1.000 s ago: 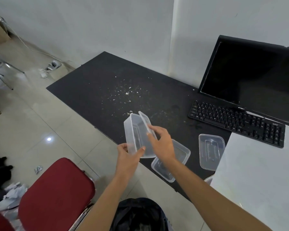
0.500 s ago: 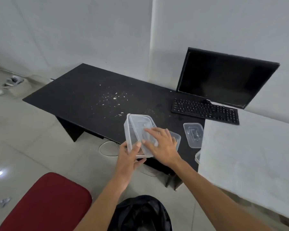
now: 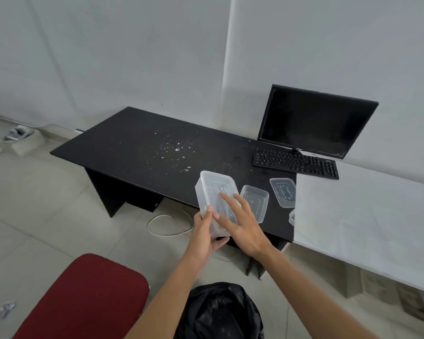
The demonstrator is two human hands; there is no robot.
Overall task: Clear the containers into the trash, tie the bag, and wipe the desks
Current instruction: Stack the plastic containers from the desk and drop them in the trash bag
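— State of the grips?
— My left grip [image 3: 206,231] is clasped round the near end of a clear container [image 3: 213,192]. My right grip [image 3: 242,226] is released, with its fingers straight and laid flat on the container's upper face. Whether a lid is seated there, I cannot tell.

— Position of the container?
— It is off the black counter [image 3: 137,148], held in the air over the near edge. Its long axis runs away from me, far end tilted up.

— And the trash bag?
— The trash bag [image 3: 220,311] lies straight below both grips and nearer to me, on the floor. Judgement: the drop calls for drawing back and down. The left grip bears the load, so it should carry.

— Outstanding items?
— Just beyond my right grip a second container [image 3: 253,201] rests on the counter, with a lid [image 3: 283,195] further right of it. Crumbs [image 3: 174,152] lie scattered well beyond the left grip. By my reading, tying and wiping are not yet done.
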